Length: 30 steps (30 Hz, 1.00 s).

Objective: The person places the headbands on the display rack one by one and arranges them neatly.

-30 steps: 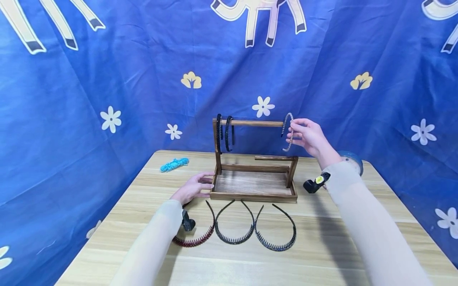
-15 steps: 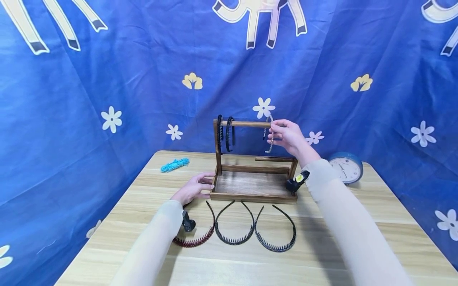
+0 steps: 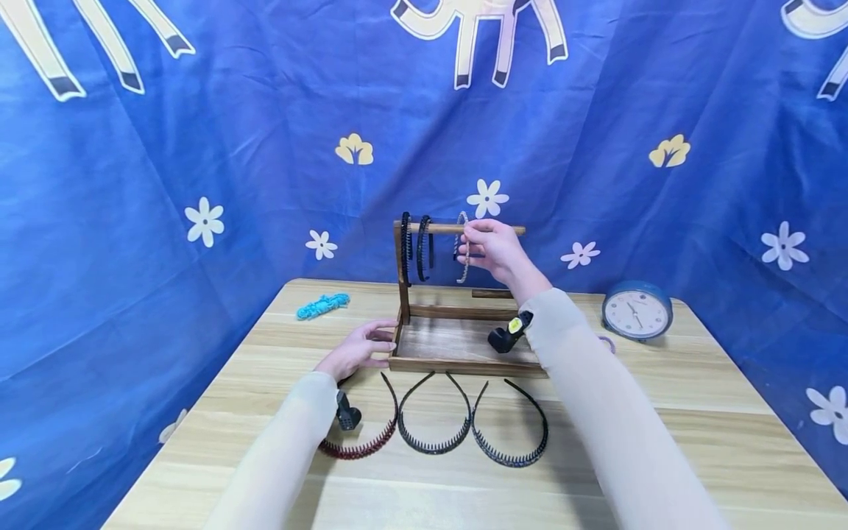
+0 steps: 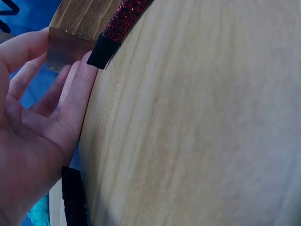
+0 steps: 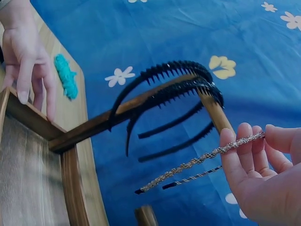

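Observation:
My right hand [image 3: 495,249] pinches a beaded silvery headband [image 5: 188,165] between thumb and fingers; the band straddles the upper bar of the wooden rack [image 3: 464,366]. Two black toothed headbands [image 3: 424,249] hang farther left on that bar, near the upright post. My left hand [image 3: 361,350] rests with spread fingers against the left end of the rack's tray. In the left wrist view its fingertips touch the wooden corner, and a glittery dark red headband [image 4: 124,21] lies close by. A black headband [image 3: 433,447] and a bluish-black headband [image 3: 517,460] lie in front of the rack.
A bright blue bundle [image 3: 323,305] lies on the table's back left. At the back right stands a round blue clock [image 3: 637,312], with a small purple ring [image 3: 607,343] partly behind the right sleeve. Blue patterned cloth [image 3: 265,184] hangs behind the table.
My right hand has moved left, carrying the beaded headband from the free end of the upper bar to around its middle. The clock has come out from behind my arm. My left hand stays put.

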Each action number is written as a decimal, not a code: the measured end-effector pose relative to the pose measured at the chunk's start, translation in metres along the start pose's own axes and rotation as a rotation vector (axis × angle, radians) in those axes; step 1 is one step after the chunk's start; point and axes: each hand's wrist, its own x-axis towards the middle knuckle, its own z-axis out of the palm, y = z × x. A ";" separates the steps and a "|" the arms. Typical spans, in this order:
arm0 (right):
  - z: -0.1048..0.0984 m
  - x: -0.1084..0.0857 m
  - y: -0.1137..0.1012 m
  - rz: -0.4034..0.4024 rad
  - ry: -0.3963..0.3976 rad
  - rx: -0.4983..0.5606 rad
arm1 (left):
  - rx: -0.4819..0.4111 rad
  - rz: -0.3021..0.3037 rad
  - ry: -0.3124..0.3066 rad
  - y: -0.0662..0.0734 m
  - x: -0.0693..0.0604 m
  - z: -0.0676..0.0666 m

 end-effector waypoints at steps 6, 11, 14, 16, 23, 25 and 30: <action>0.012 0.004 0.002 0.031 0.010 -0.028 | 0.006 -0.008 -0.008 0.000 0.001 0.002; 0.020 0.008 0.003 0.061 0.001 -0.023 | -0.006 -0.012 0.004 -0.001 0.001 0.001; 0.026 0.010 0.004 0.063 -0.028 -0.041 | -0.006 -0.004 0.008 0.000 0.000 0.001; 0.029 0.012 0.004 0.060 -0.050 -0.042 | -0.004 0.002 0.007 0.000 -0.001 0.001; 0.038 0.014 0.007 0.082 -0.027 -0.011 | -0.008 0.010 0.007 0.001 -0.002 0.001; 0.039 0.015 0.009 0.095 -0.012 -0.006 | -0.008 0.011 0.007 0.001 -0.002 0.001; 0.039 0.015 0.012 0.098 0.012 0.008 | -0.004 0.009 0.005 0.001 -0.002 0.001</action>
